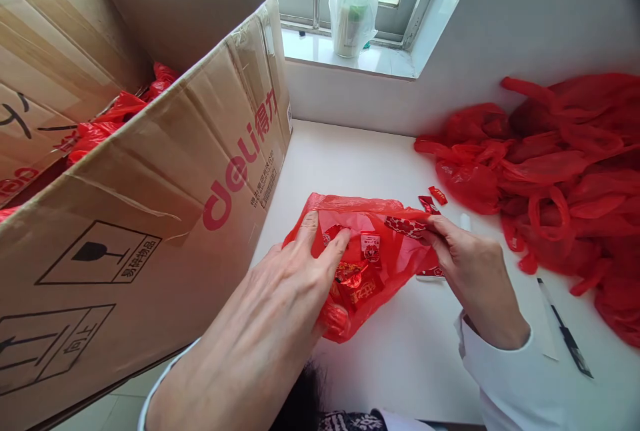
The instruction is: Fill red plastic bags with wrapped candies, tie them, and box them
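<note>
A red plastic bag (357, 204) lies open on the white table, with several red-wrapped sweets (364, 286) and a small pale-and-red packet (371, 246) inside. My left hand (285, 288) holds the bag's left side, its fingers around the rim and partly hidden. At the right of the bag's mouth, my right hand (473, 264) pinches a slim red patterned packet (401, 226). Whether it also grips the bag's edge I cannot tell. Just beyond that hand lie a small red wrapped piece (438, 195) and another red packet (429, 204).
A tall cardboard box (240, 118) with red bags (120, 108) inside stands at left. Red plastic bags (560, 171) are heaped at right, near a black pen (567, 334). On the windowsill (395, 66) is a bagged container (353, 18).
</note>
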`<state>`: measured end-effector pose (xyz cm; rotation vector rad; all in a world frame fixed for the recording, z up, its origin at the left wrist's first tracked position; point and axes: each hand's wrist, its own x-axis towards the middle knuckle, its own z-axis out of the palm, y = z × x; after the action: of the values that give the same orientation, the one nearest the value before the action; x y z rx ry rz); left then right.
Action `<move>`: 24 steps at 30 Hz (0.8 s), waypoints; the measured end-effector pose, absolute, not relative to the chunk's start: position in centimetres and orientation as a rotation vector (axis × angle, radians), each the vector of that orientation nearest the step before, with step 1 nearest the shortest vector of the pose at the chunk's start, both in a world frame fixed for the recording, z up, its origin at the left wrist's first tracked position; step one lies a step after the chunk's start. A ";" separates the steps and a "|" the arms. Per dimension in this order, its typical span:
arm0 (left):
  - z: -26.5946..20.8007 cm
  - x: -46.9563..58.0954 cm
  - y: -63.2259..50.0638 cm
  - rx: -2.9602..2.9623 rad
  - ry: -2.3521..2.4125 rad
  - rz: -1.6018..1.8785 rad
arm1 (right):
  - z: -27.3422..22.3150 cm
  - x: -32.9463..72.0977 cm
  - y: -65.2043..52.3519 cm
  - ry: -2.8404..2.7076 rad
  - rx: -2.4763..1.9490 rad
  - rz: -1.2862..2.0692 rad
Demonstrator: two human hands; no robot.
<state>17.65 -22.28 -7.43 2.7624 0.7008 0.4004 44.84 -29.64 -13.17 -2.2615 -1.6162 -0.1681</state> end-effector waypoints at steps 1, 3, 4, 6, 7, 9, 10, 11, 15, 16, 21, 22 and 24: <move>-7.1 17.8 -22.1 2.722 0.714 0.372 | -13.3 44.9 -29.4 -1.614 -2.259 -0.157; -6.3 18.5 -21.7 2.636 0.746 0.273 | -13.4 44.9 -29.0 -1.604 -2.243 -0.131; -5.9 19.0 -21.4 2.601 0.760 0.207 | -13.4 44.9 -28.9 -1.599 -2.234 -0.124; -5.4 19.8 -20.8 2.563 0.784 0.108 | -13.3 44.8 -28.6 -1.589 -2.217 -0.126; -5.4 20.1 -20.6 2.563 0.795 0.100 | -13.3 44.8 -28.5 -1.584 -2.207 -0.127; -5.8 20.1 -20.4 2.595 0.819 0.163 | -13.2 44.8 -28.3 -1.571 -2.187 -0.109; -6.2 19.8 -20.4 2.633 0.818 0.228 | -13.2 44.7 -28.2 -1.562 -2.178 -0.082; -6.7 19.4 -20.5 2.682 0.803 0.300 | -13.2 44.7 -28.1 -1.552 -2.170 -0.044; -8.0 17.8 -21.1 2.829 0.721 0.390 | -13.4 44.5 -27.7 -1.502 -2.115 0.165; -8.1 17.6 -21.2 2.828 0.729 0.356 | -13.5 44.4 -27.7 -1.487 -2.102 0.199; -7.6 17.9 -20.8 2.705 0.723 0.119 | -13.4 44.1 -27.9 -1.475 -2.113 0.242; -7.4 18.0 -20.7 2.678 0.684 0.063 | -13.4 44.0 -28.0 -1.475 -2.122 0.253; -7.3 18.2 -20.6 2.649 0.630 -0.004 | -13.4 43.8 -28.0 -1.468 -2.146 0.298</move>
<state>18.17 -20.65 -7.27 2.6492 0.6297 -0.0037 43.81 -28.00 -13.37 -2.1457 -1.4679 0.2979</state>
